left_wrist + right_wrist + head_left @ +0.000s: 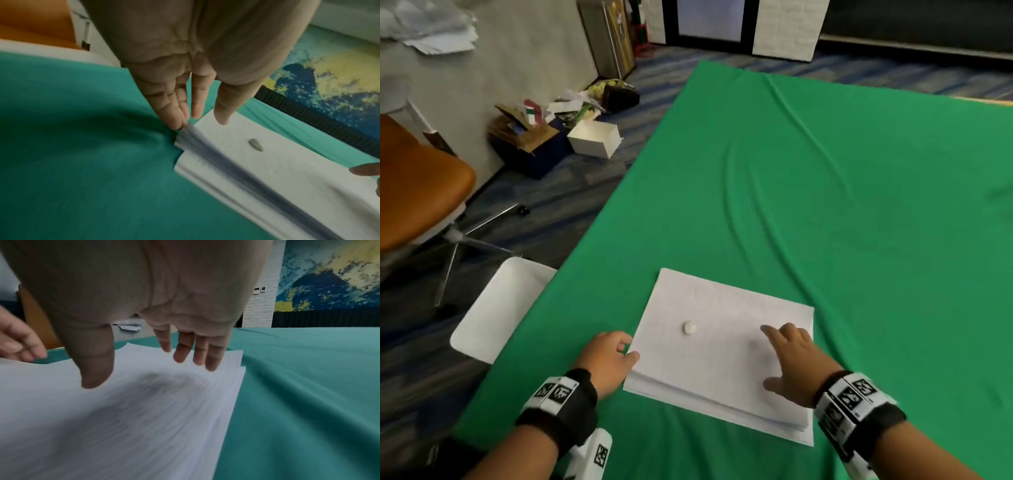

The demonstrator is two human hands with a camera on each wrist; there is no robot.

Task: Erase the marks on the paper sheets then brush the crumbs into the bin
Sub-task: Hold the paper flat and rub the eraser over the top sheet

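Note:
A stack of white paper sheets (722,356) lies on the green cloth near the table's front edge. A small white eraser (689,328) rests on the top sheet, left of centre, and shows in the left wrist view too (256,144). My left hand (628,349) is at the stack's left edge, its straight fingertips (179,123) touching the sheet edges and the thumb over the corner. My right hand (767,356) hovers open over the right half of the top sheet, fingers spread, holding nothing (139,373). The sheet's faint ruled lines are blurred.
A white bin (496,308) stands on the floor against the table's left edge, beside my left hand. An orange chair (417,185) is further left. Boxes and paper clutter (558,133) lie on the floor behind. The green cloth (842,188) stretches wrinkled beyond the stack.

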